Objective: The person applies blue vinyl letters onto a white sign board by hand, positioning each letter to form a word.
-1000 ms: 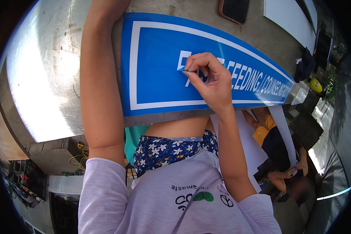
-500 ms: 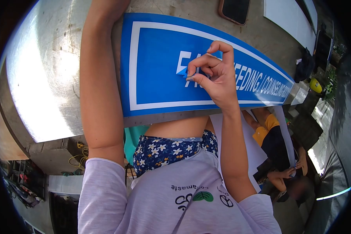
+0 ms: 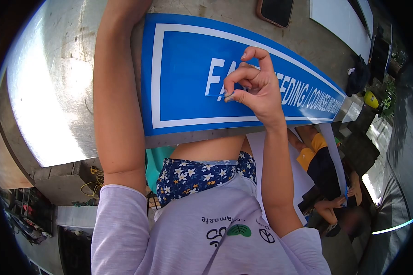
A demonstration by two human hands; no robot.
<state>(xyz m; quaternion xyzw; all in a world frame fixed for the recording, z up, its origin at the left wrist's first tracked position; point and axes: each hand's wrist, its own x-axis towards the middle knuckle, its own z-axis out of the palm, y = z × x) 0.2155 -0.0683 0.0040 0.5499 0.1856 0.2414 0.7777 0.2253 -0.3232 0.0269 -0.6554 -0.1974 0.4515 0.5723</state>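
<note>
A long blue sign (image 3: 183, 82) with a white border and white lettering lies on a metal-topped table. Over the lettering, my right hand (image 3: 260, 91) is closed, thumb and index finger pinched on a small strip of blue film (image 3: 214, 95). That strip comes off the lower part of the white letter F (image 3: 214, 75) at the left of the words. My fingers cover several of the neighbouring letters. My left arm (image 3: 119, 101) stretches along the sign's left end, and its hand lies beyond the top edge of the view.
A phone (image 3: 275, 11) lies on the table (image 3: 188, 8) behind the sign. White sheets (image 3: 342, 20) are at the back right. Another person (image 3: 326, 172) is low at the right, hands on a pale strip. A yellow cord (image 3: 94, 183) hangs at left.
My right hand has moved slightly down and to the right with the blue film. More of the white F shows now. My left arm has hardly moved.
</note>
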